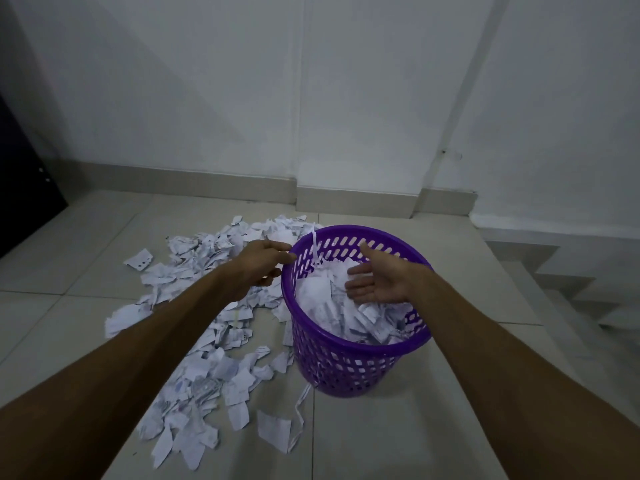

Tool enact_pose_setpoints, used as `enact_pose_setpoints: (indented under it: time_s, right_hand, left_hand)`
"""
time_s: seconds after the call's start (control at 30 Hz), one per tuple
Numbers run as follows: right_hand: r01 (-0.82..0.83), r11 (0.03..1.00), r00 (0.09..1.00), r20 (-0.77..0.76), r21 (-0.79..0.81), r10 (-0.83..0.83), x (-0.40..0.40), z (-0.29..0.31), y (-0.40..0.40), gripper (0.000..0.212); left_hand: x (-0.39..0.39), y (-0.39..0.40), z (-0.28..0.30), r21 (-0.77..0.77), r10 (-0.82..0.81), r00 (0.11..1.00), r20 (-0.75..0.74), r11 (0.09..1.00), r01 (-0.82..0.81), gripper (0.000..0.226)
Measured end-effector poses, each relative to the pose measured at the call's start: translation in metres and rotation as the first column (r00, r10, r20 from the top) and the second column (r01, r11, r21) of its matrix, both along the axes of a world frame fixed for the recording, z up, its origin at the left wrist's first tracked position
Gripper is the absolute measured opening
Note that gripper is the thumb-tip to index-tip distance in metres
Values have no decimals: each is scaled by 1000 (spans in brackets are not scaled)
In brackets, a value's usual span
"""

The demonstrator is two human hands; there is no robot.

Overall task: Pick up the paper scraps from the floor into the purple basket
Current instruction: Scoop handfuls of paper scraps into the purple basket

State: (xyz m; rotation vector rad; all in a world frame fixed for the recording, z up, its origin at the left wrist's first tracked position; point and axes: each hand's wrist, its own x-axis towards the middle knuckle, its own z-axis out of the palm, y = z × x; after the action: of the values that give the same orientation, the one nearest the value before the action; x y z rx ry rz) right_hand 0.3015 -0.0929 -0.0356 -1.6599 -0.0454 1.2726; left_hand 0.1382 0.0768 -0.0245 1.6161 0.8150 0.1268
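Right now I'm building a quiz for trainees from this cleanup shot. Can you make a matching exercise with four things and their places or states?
Things:
1. purple basket
2. left hand
3. right hand
4. paper scraps on the floor

Places or states:
A. spread over the tiles left of the basket
B. open, palm up, over the basket's mouth
C. upright, with paper inside
D. at the basket's left rim

Pairs: 1-C, 2-D, 3-B, 4-A
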Motion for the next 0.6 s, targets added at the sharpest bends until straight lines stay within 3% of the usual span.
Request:
enact_pose_setpoints:
  time_s: [0.13,0.4,0.53,0.6]
  right_hand:
    - [63,998,994,-92,6,-62,0,-20,9,82]
    - [9,998,987,-157,-67,-19,2,-40,16,99]
    - [-109,987,992,-74,-122,101,1,-31,22,86]
    - [-177,971,979,73,-162,191,0,-20,27,69]
  left_hand:
    - [-2,12,-10,-58,-54,999,1,997,54,23]
    - [-1,22,-20,-134,-107,994,28,985,110,25]
    - [-2,25,-23,-152,-143,990,19,978,144,28]
    - [-2,23,-23,-159,-140,990,33,977,144,26]
